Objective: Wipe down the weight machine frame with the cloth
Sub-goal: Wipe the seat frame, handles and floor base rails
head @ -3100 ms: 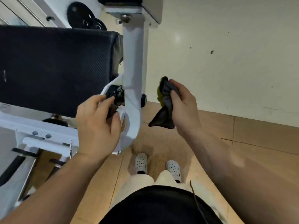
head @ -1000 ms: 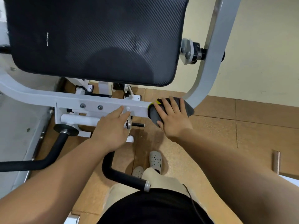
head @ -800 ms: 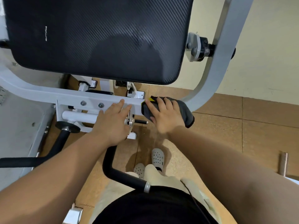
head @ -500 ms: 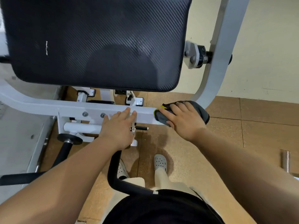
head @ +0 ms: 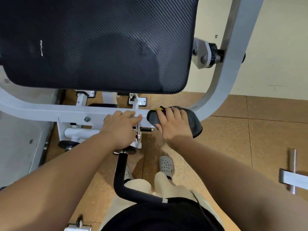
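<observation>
The dark grey cloth [head: 191, 120] is lying over the white metal weight machine frame [head: 50, 110], below the black padded cushion [head: 100, 44]. My right grip [head: 173, 125] is pressing it down, fingers released; my left grip [head: 120, 129], also released, is resting on the frame just beside it.

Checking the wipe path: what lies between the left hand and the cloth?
In the head view, only bare frame separates left hand from cloth.

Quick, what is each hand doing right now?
Left hand: open, fingers resting flat on the white frame.
Right hand: open, pressing the dark cloth flat against the frame.
</observation>
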